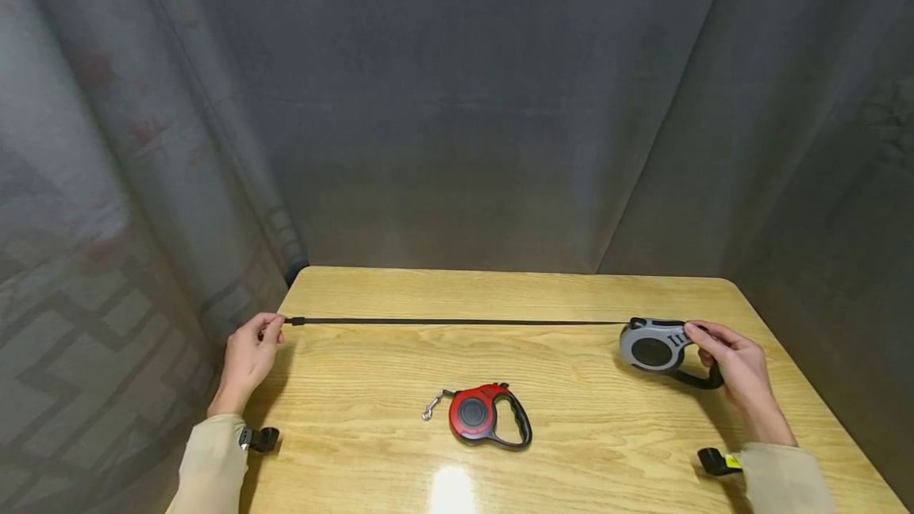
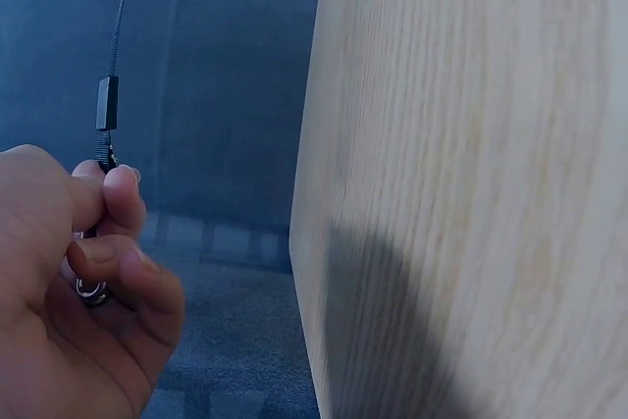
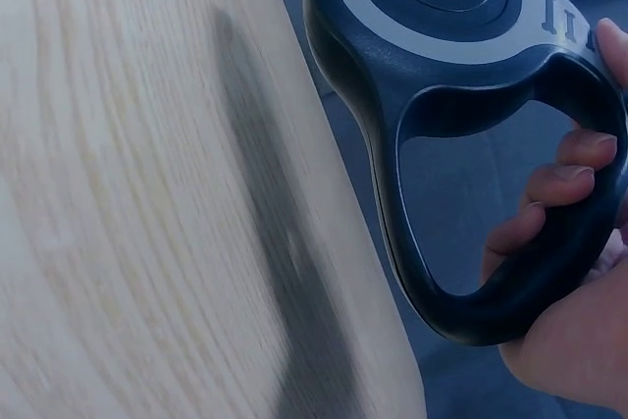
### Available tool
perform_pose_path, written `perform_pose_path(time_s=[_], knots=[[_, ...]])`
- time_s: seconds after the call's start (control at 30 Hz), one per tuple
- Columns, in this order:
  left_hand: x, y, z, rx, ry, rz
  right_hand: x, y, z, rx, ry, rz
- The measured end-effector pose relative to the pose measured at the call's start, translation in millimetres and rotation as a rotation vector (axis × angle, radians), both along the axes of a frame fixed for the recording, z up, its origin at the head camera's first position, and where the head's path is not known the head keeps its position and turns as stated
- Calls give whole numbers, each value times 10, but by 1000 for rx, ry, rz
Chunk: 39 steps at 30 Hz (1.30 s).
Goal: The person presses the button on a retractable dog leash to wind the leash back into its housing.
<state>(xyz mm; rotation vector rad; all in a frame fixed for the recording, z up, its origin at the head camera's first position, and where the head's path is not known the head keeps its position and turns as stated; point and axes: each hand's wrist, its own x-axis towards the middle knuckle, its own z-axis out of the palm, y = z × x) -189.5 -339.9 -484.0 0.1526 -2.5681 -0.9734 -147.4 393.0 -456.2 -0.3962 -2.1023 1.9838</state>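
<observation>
A grey and black retractable leash [image 1: 653, 345] [image 3: 461, 66] is held just above the right side of the wooden table [image 1: 571, 435]. My right hand [image 1: 735, 363] [image 3: 574, 272] grips its black handle, fingers curled through the loop. Its black cord [image 1: 457, 322] [image 2: 120, 17] runs taut to the left across the table. My left hand [image 1: 250, 351] [image 2: 78, 272] pinches the cord's end, with the metal clip [image 2: 91, 288] tucked between the fingers, just off the table's left edge. A red and black retractable leash [image 1: 487, 415] lies flat at the front middle, its clip [image 1: 431, 407] pointing left.
Grey curtains [image 1: 457, 117] hang close around the table's back and sides. Bare wood lies between the taut cord and the red leash. Both forearms wear beige sleeves with small black wrist cameras [image 1: 260, 439] [image 1: 717, 462].
</observation>
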Motion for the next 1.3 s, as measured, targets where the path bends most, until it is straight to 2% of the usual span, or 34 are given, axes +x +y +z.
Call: perform_pose_path(time_s=[0.17,0.4,0.6,0.9,1.3], knots=[[-10,-3,12,-3,-7,1,6,-8,29,-3,-12,-10],[-20,31,105,-4,18,-4,14,-31,73,-3,-18,-8],[-2,55,137,-6,-2,0,24,-41,82,-10,-11,-4],[45,38,107,-2,7,-7,38,-50,91,-39,10,10],[68,28,71,2,5,-13,26,-88,93,-11,20,33]])
